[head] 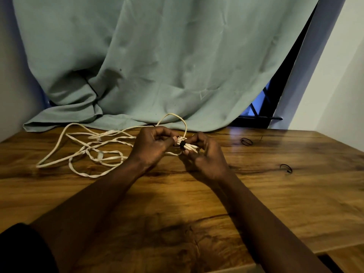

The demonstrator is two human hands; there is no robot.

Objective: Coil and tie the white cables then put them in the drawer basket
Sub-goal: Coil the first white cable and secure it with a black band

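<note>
At frame centre, the left hand (152, 143) and right hand (203, 152) both pinch a small folded bundle of white cable (189, 146), a black elastic band (182, 145) already round it. More loose white cable (88, 148) sprawls centre-left on the wooden table (197, 213) — untied. No drawer basket shows — most work remains.

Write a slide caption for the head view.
Both hands, left hand and right hand, hold a black-banded cable bundle; loose white cables await.

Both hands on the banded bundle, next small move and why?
Probably set the small white cable bundle down: a black elastic band already wraps it between left hand and right hand, while the loose white cables lie uncoiled on the wooden table.
</note>
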